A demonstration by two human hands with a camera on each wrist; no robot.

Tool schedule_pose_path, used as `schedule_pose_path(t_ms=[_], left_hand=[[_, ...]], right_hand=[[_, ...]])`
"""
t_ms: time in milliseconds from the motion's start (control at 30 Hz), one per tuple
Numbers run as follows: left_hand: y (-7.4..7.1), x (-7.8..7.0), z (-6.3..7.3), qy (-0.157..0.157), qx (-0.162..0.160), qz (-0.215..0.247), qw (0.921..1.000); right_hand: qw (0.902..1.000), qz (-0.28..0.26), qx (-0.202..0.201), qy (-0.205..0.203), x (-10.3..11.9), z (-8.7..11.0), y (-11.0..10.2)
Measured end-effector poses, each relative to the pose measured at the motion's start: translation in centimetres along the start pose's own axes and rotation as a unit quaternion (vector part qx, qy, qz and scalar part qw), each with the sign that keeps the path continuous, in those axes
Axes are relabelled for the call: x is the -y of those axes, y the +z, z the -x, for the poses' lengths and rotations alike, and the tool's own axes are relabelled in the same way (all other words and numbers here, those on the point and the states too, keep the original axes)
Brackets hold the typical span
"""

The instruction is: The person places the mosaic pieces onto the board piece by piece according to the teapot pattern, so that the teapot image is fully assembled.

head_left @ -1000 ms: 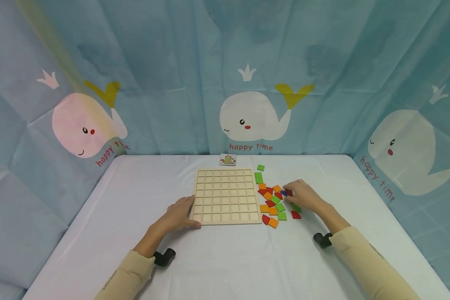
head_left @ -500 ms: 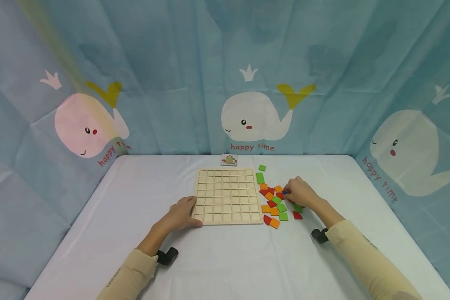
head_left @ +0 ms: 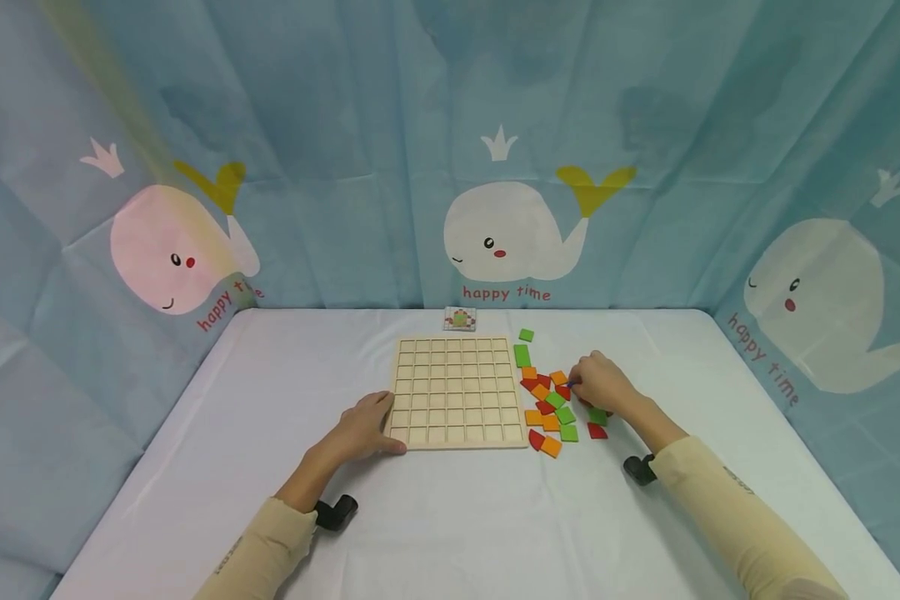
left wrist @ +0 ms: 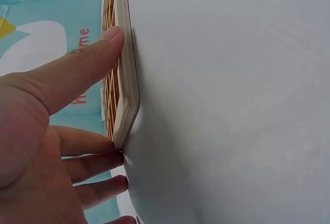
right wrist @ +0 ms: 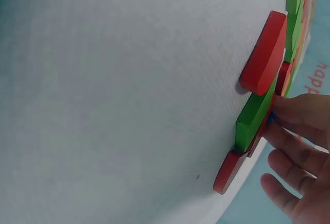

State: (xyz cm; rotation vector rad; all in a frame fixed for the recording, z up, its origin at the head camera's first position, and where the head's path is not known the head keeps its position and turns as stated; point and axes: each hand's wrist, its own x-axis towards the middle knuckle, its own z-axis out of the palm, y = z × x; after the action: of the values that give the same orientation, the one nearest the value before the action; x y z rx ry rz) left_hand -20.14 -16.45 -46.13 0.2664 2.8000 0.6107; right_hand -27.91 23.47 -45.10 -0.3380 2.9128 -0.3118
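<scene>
A pale wooden grid board lies on the white table. My left hand rests at its near left corner, fingers along the left side. In the left wrist view the thumb touches the board's front edge. My right hand is among the coloured tiles on the right. Between its thumb and index finger it pinches a small blue piece, mostly hidden by the fingers. Close by in the right wrist view are a green tile and a red rounded piece.
Orange squares, green tiles and red quarter-round pieces lie loose beside the board's right edge, several of each. A small picture card lies behind the board. A blue whale-print curtain hangs around the table.
My right fingers have drawn together on the blue piece, and the hand has shifted slightly. The left hand stays at the board's corner. The whole head view has shifted a little.
</scene>
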Motion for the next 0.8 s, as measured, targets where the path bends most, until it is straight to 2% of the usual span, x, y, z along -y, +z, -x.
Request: schedule_pose_path(t_ms=[233, 467, 800], left_hand=[[-0.2, 0.1, 0.0, -0.006, 0.005, 0.013, 0.9999], [0.0, 0.3, 0.0, -0.003, 0.004, 0.013, 0.9999], [0.0, 0.4, 0.0, 0.005, -0.006, 0.013, 0.9999]], right_hand=[[0.9999, -0.009, -0.004, -0.002, 0.0, -0.3, -0.1], [0.9991, -0.01, -0.024, -0.033, -0.1, -0.4, -0.3], [0.9987, -0.034, -0.018, -0.035, 1.3, -1.3, -0.8]])
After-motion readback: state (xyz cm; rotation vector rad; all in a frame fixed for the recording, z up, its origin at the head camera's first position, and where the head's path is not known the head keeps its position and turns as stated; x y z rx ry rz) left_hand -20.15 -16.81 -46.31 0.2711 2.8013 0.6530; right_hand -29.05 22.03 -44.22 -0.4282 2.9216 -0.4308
